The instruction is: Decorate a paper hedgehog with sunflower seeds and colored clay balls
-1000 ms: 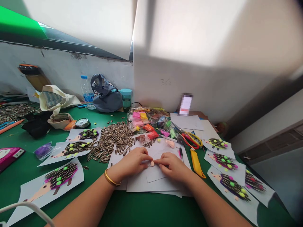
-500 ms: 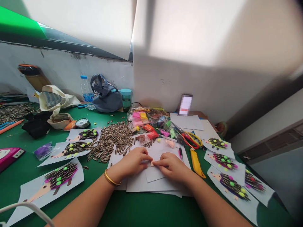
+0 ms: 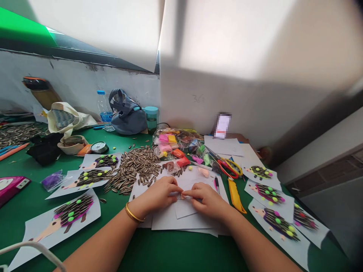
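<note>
A small piece of peach clay (image 3: 182, 197) lies on the white paper (image 3: 185, 223) in front of me. My left hand (image 3: 166, 192), with a gold bangle at its wrist, touches the clay from the left with a fingertip, its fingers bent. From the right, my right hand (image 3: 200, 195) presses on the same piece with an extended index finger, the other fingers curled. Beyond the hands, a larger peach lump (image 3: 203, 172) rests on the paper, left of a black pen (image 3: 217, 185).
Sunflower seeds (image 3: 138, 166) are heaped at the left, beside bagged coloured clay (image 3: 171, 145). Red-handled scissors (image 3: 228, 168) and a yellow cutter (image 3: 236, 195) lie at the right. Hedgehog pictures (image 3: 68, 217) flank both sides. A phone (image 3: 222, 125) leans on the wall.
My right index fingertip has shifted slightly over the peach clay, which looks flatter and less visible. My left hand has hardly moved.
</note>
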The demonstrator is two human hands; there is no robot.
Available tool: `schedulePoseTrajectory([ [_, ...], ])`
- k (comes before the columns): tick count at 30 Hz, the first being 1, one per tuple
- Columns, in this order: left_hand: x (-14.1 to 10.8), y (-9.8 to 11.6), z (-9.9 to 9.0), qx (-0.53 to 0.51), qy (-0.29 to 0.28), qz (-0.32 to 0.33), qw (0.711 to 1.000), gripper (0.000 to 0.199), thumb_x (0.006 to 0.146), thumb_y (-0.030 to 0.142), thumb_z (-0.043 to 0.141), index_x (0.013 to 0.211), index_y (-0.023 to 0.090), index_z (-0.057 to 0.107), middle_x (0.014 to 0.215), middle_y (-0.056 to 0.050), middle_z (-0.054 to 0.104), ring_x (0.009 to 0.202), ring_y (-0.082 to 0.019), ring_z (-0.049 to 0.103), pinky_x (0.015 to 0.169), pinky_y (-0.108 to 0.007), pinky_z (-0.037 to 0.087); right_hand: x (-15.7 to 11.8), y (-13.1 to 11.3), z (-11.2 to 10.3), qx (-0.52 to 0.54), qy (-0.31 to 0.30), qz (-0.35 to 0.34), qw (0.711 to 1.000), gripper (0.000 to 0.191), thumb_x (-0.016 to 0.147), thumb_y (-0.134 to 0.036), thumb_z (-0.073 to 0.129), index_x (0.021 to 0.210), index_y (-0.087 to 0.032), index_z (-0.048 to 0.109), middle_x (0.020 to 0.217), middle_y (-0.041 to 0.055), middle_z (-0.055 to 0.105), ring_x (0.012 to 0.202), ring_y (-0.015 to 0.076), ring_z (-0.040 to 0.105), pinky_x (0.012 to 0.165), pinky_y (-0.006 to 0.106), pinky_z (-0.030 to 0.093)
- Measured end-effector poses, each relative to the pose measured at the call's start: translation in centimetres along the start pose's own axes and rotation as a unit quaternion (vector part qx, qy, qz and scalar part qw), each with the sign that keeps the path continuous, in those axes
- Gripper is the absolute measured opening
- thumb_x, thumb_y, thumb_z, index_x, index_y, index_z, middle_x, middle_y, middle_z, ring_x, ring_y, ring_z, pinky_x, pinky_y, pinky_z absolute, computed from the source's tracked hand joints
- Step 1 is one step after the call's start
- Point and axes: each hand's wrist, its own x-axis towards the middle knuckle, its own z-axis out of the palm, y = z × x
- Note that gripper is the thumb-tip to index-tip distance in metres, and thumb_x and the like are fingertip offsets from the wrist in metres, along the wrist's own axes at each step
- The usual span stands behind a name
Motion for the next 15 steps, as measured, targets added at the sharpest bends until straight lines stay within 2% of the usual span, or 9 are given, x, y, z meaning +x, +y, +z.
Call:
schedulePoseTrajectory([
  [7,-0.06,-0.04,0.03,-0.004,0.005,0.003,1.0,0.031,0.081,0.021,0.065,0.11,0.029,0.072,0.106,-0.006,0.06,0.099,-0.022,0.056,0.09,-0.034,0.044,-0.01,-0.31,0.15,-0.029,-0.005,0.004,1.0,0.037,0.088,-0.02,0.056,0.119,-0.037,0.068,0.093,0.0028,0.062,0.092,0.0187,0.056,0.084,0.033,0.037],
  [15,0.04,0.02,0.01,-0.002,0.005,-0.002,1.0,0.032,0.08,0.021,0.066,0.11,0.028,0.072,0.106,-0.006,0.06,0.1,-0.022,0.056,0.091,-0.035,0.044,-0.03,-0.8,0.14,-0.032,-0.002,0.011,0.999,0.04,0.087,-0.019,0.055,0.122,-0.036,0.065,0.093,0.0028,0.061,0.093,0.0193,0.055,0.085,0.034,0.036],
])
